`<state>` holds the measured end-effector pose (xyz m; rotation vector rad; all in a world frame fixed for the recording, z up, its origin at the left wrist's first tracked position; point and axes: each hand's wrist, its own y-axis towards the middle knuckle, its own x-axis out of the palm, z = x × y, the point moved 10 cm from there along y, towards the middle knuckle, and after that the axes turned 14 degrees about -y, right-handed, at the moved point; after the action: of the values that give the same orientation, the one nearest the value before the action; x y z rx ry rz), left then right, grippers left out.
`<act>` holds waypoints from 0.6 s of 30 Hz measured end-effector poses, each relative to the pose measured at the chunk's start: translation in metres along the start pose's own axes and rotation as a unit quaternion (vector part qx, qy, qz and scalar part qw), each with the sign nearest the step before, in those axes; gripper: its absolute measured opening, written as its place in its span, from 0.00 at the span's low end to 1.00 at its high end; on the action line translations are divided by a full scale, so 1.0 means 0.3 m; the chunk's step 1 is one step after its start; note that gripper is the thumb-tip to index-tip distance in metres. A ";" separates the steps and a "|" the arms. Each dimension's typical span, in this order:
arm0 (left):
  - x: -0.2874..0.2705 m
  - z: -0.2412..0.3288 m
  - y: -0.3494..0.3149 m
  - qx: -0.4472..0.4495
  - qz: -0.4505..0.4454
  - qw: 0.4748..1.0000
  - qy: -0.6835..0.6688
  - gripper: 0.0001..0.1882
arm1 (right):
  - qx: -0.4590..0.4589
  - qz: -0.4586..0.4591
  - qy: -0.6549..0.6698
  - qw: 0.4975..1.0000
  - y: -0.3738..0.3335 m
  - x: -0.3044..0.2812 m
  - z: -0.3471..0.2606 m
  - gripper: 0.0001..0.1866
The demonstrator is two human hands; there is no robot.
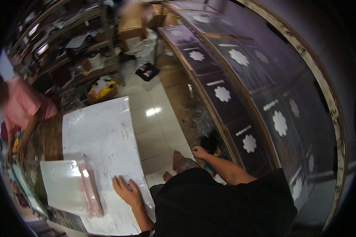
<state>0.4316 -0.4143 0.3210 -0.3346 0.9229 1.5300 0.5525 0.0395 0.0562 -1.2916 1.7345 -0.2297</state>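
Observation:
My left hand (127, 192) lies on a white board (99, 130) on the table, its fingers spread and nothing in them. Close to its left, a stack of clear plastic bags (65, 183) with a pinkish edge (88, 189) rests on the same board. My right hand (200, 152) is held out at my right side, over the edge of the aisle, its fingers loosely curled. No object shows in it. Beyond it runs a long bench of dark panels (221, 104), each printed with a white flower shape.
A person in a pink top (25, 102) works at the table's far left, beside a glassy greenish sheet (25, 189). Cluttered shelves (73, 45) stand behind. A cardboard box (131, 29) and a black cloth item (147, 72) are up the tiled aisle (152, 134).

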 end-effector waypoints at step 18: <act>-0.072 0.032 0.018 -0.007 0.042 0.999 -0.026 0.24 | -0.054 -0.100 -0.185 0.976 -0.100 0.175 0.196 0.21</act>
<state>0.4339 -0.4221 0.3438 -0.2679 0.8955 1.6162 0.6157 0.0042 0.0131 -1.4843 1.3188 -0.0053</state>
